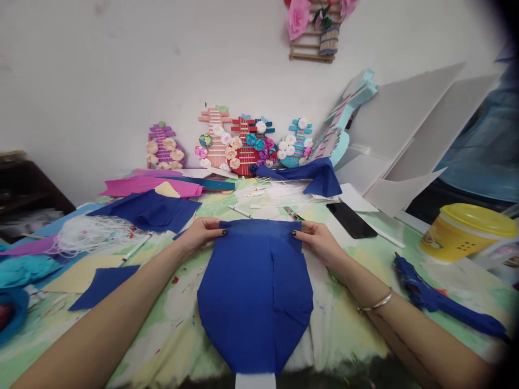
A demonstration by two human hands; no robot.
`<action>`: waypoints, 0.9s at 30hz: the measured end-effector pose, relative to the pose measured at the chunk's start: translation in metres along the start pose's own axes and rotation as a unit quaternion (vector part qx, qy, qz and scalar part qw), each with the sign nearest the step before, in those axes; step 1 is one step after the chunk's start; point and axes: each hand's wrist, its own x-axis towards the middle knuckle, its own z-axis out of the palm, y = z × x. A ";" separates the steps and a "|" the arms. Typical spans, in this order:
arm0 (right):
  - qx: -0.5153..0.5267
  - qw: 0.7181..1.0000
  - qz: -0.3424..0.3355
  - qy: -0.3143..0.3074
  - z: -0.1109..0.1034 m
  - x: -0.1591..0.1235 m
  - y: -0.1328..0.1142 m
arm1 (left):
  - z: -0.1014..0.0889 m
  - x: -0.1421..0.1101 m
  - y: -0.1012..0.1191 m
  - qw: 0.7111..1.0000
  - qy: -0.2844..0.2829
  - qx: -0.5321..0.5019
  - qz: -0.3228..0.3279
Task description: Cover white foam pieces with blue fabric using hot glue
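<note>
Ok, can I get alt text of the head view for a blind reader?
A person's left hand and right hand pinch the far corners of a rounded blue panel over a cluttered table. A blue glue gun, black phone and yellow tub sit to the right; flower-trimmed model instruments stand behind.

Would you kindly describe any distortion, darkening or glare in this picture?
Head view: black fringe along the right edge; the yellow bucket nearby looks stretched and tilted; the bracelet shows a small highlight; the blue piece looks softly lit, without strong glare.
</note>
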 end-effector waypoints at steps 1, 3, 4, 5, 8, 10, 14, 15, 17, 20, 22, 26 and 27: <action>-0.006 1.000 0.000 -0.003 0.001 0.000 0.001 | 0.001 0.000 0.001 1.000 -0.010 0.007 0.005; -0.027 1.000 0.003 -0.002 0.002 0.002 0.003 | 0.002 -0.001 0.002 0.999 -0.026 0.032 0.012; -0.041 0.999 0.005 0.003 0.003 0.003 0.004 | 0.002 -0.001 0.002 0.998 -0.030 0.050 0.012; -0.056 0.998 0.007 0.010 0.003 0.004 0.005 | 0.001 -0.001 0.003 0.997 -0.032 0.070 0.012; -0.104 0.994 0.011 0.032 0.003 0.008 0.008 | 0.001 0.000 0.004 0.992 -0.037 0.117 0.005; -0.130 0.991 0.011 0.039 0.003 0.009 0.009 | 0.001 0.000 0.005 0.991 -0.038 0.131 0.004; -0.166 0.985 0.015 0.044 0.002 0.010 0.008 | 0.000 0.002 0.005 0.984 -0.033 0.174 0.012; -0.172 0.984 0.016 0.045 0.002 0.010 0.007 | 0.000 0.002 0.005 0.982 -0.033 0.184 0.012; -0.179 0.983 0.017 0.046 0.002 0.010 0.007 | 0.000 0.003 0.004 0.981 -0.037 0.191 0.011; -0.176 0.984 0.012 0.039 0.002 0.010 0.008 | 0.000 0.003 0.004 0.980 -0.038 0.194 0.012; -0.164 0.986 0.008 0.032 0.002 0.010 0.009 | 0.000 0.002 0.004 0.981 -0.035 0.189 0.010; -0.129 0.991 0.003 0.026 0.001 0.010 0.011 | -0.002 0.002 0.002 0.987 -0.022 0.157 0.002; -0.118 0.993 0.002 0.026 0.001 0.010 0.011 | -0.003 0.003 0.001 0.990 -0.019 0.142 -0.002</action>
